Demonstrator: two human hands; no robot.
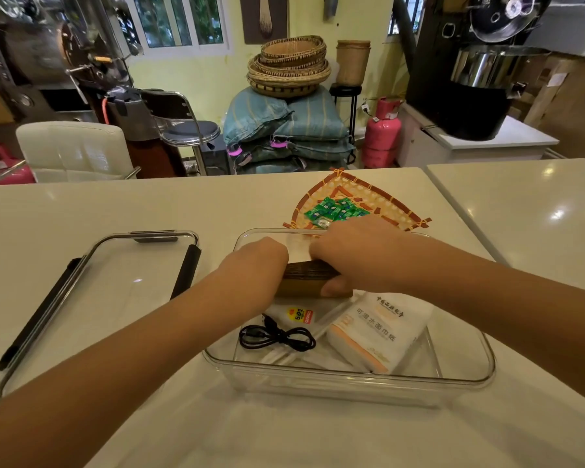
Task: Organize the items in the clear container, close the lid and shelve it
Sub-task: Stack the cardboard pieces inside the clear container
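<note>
In the container's (348,380) near half lie a black cable (277,336), a glue card (299,315) and, toward the right wall, a tissue pack (379,332), so the step is best done by setting the dark block (309,276) flat along the far end, clear of them. Both hands hold it: the left hand (255,261) curls over its left end, the right hand (355,256) grips the right end, thumb on the near face. The block probably hovers slightly, and the lid (115,285) waits at the counter's left.
</note>
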